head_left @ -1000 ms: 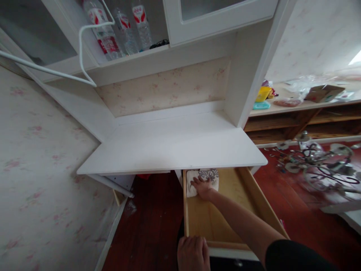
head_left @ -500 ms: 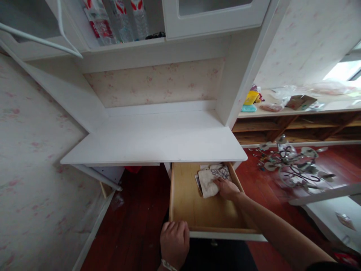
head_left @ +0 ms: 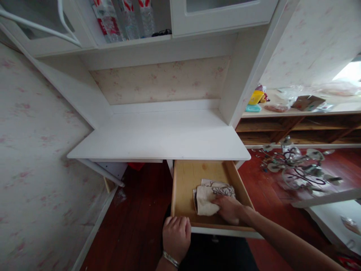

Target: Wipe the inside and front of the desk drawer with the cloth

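Observation:
A wooden drawer (head_left: 183,180) stands pulled out under the white desk top (head_left: 160,139). Inside it lies a cream cloth (head_left: 207,195) with a dark swirl pattern. My right hand (head_left: 229,209) rests on the cloth near the drawer's front right, fingers bent down onto it. My left hand (head_left: 176,235) is curled over the drawer's front edge at the left; a bracelet shows on its wrist.
Water bottles (head_left: 124,19) stand on the shelf above the desk. A metal chandelier (head_left: 296,169) lies on the red wooden floor at right. Behind it a wooden shelf unit (head_left: 299,124) carries boxes and bags. A floral-papered wall (head_left: 36,162) closes the left side.
My right hand has dragged the cloth from the back of the drawer toward its front. The drawer has been pulled further out while my left hand stays on its front edge.

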Demonstrator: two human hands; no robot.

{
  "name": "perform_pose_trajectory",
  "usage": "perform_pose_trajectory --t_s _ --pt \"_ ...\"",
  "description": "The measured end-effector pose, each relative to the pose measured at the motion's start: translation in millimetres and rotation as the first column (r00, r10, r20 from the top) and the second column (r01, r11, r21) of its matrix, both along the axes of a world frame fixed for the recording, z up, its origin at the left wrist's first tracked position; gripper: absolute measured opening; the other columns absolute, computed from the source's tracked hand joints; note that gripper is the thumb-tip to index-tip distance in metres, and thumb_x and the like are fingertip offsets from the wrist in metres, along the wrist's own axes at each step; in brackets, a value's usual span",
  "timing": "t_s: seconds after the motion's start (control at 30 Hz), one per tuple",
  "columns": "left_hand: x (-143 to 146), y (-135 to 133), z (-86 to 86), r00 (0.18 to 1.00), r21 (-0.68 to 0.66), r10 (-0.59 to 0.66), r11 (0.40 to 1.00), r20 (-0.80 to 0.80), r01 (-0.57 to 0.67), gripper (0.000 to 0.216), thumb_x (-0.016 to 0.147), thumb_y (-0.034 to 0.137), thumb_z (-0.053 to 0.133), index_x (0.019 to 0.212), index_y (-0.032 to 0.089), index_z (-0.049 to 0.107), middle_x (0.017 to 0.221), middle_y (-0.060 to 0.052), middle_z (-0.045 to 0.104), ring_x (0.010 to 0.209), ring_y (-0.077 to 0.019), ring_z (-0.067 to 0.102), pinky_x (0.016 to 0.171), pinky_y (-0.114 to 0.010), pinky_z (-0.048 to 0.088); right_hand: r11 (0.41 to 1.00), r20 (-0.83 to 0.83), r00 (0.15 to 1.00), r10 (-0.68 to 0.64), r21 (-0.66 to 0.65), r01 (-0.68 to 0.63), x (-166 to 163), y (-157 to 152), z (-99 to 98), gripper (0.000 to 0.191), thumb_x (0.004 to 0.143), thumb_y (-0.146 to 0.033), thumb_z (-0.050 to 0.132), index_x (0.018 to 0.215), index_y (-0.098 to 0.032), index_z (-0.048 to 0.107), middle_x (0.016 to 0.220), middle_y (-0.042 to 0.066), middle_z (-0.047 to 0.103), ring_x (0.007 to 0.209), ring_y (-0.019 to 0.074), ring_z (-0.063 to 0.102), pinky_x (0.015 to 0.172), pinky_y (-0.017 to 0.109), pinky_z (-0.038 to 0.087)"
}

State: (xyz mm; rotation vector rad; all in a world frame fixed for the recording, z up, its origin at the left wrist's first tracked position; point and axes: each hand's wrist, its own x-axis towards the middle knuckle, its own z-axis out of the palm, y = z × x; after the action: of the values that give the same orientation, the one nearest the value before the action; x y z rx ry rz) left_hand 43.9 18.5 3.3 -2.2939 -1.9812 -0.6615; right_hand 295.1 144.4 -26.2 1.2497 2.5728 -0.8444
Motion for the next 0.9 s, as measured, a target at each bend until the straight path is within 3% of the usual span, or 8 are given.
perform_pose_trajectory --t_s 0.17,0.27,0.37,0.5,0.67,0.77,0.9 --pt "0 -1 -3.5 1.0 -0.004 0.009 1.0 0.006 -0.009 0.021 0.086 0.017 0.047 0.067 0.023 0.052 0.062 0.002 0.058 0.062 -0.0149 0.052 0.067 -0.034 0.032 0.986 0.045 0.988 0.15 0.073 -0.153 -53 -1 0.3 0.032 0.069 -0.018 0.054 0.098 -0.022 0.068 0.097 0.008 0.065 0.085 0.0241 0.062 0.071 0.031 0.047" --pt "0 -1 -5.7 1.0 0.015 0.009 1.0 0.013 -0.009 0.02 0.085 0.016 0.048 0.067 0.023 0.053 0.062 0.002 0.058 0.062 -0.0148 0.053 0.068 -0.034 0.032 0.946 0.072 0.952 0.297 0.115 -0.304 -92 -8 -2.8 0.036 0.069 -0.023 0.055 0.104 -0.024 0.065 0.1 0.008 0.064 0.087 0.026 0.062 0.07 0.035 0.048" --pt "0 0 -7.4 1.0 0.049 0.01 0.999 0.014 -0.011 0.02 0.085 0.015 0.048 0.067 0.022 0.053 0.06 0.002 0.057 0.061 -0.0144 0.053 0.068 -0.034 0.033 0.914 0.039 0.928 0.371 0.158 -0.373 -120 -13 -8.2 0.045 0.069 -0.03 0.058 0.115 -0.028 0.059 0.105 0.009 0.061 0.092 0.0279 0.06 0.075 0.041 0.047" --pt "2 1 -8.1 1.0 0.079 0.02 0.997 -0.001 -0.019 0.02 0.085 0.015 0.047 0.066 0.022 0.052 0.059 0.001 0.056 0.06 -0.014 0.053 0.067 -0.034 0.032 0.933 0.03 0.959 0.283 0.222 -0.283 -135 -8 -17.8 0.044 0.07 -0.035 0.06 0.113 -0.027 0.058 0.109 0.009 0.058 0.097 0.0294 0.056 0.078 0.047 0.045" --pt "5 1 -8.7 0.998 0.102 0.062 0.993 0.018 -0.064 0.019 0.084 0.015 0.047 0.067 0.022 0.052 0.059 0.002 0.056 0.06 -0.0149 0.052 0.069 -0.034 0.033 0.939 0.042 0.99 0.133 0.315 -0.139 -140 28 -23.0 0.037 0.08 -0.02 0.048 0.117 -0.025 0.054 0.123 0.011 0.054 0.108 0.0285 0.05 0.087 0.051 0.039" --pt "6 1 -10.2 0.997 0.108 0.056 0.992 0.046 -0.06 0.018 0.082 0.014 0.048 0.068 0.023 0.051 0.058 0.002 0.055 0.059 -0.015 0.051 0.069 -0.035 0.033 0.959 0.084 0.996 0.037 0.278 -0.059 -148 59 -20.4 0.047 0.083 -0.014 0.041 0.127 -0.028 0.047 0.141 0.009 0.04 0.122 0.0281 0.039 0.094 0.054 0.033" --pt "5 3 -12.7 0.998 0.114 0.055 0.992 0.036 -0.058 0.019 0.081 0.011 0.047 0.067 0.023 0.049 0.057 0.002 0.053 0.057 -0.015 0.05 0.067 -0.035 0.031 0.981 0.154 0.988 -0.015 0.196 -0.015 -162 93 -18.0 0.063 0.076 -0.011 0.048 0.135 -0.03 0.038 0.151 0.007 0.025 0.133 0.0302 0.025 0.1 0.061 0.022"
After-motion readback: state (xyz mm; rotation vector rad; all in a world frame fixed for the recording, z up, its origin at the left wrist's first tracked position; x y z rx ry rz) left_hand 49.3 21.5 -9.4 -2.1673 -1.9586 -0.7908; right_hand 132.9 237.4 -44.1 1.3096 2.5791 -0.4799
